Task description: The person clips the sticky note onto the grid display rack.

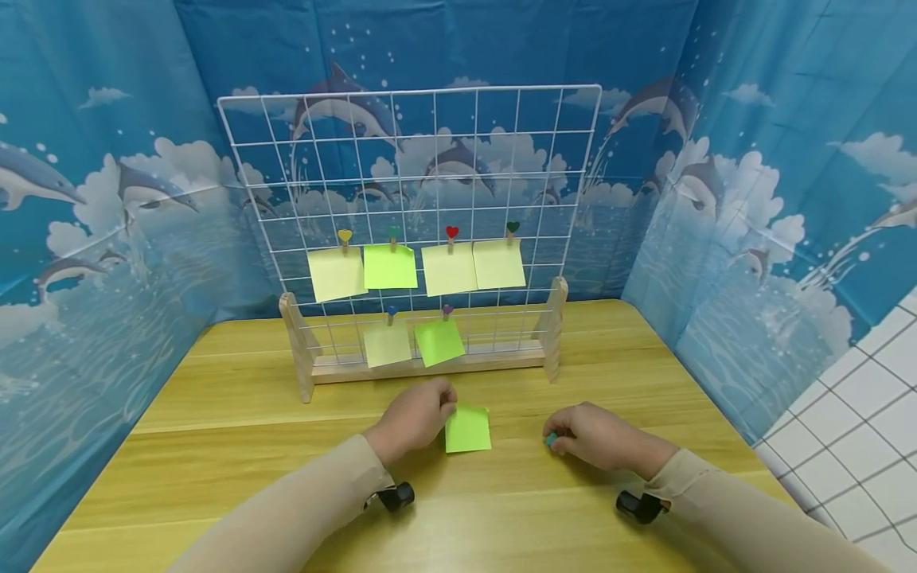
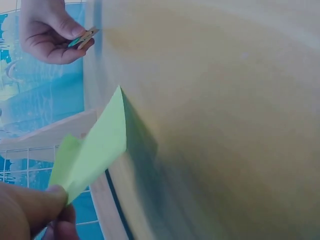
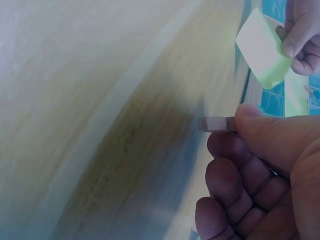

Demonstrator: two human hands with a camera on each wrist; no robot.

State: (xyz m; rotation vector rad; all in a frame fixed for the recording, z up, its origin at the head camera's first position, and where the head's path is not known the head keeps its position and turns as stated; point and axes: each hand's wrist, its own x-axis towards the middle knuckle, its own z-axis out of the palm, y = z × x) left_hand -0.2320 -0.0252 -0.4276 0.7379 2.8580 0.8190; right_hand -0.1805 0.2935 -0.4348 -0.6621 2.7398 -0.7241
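Observation:
Between thumb and fingers, my left hand (image 1: 418, 415) pinches a bright green sticky note (image 1: 468, 430) by its edge, just above the table. In the left wrist view the note (image 2: 102, 142) is tilted and slightly bent. My right hand (image 1: 591, 434), to the right of the note, pinches a small wooden clothespin (image 3: 215, 124) with a blue-green decoration (image 1: 551, 439). Ahead of both hands stands a white wire grid (image 1: 458, 175). Small heart-topped clothespins hold pale yellow notes (image 1: 337, 273) and green notes (image 1: 439, 342) on it in two rows.
The grid stands in a wooden base (image 1: 430, 367) with upright side feet (image 1: 297, 346) on the yellow wooden table (image 1: 236, 454). Blue dolphin-print curtains (image 1: 93, 223) surround the back and sides. White tiles (image 1: 860, 430) show at the right. A black camera sits at each wrist.

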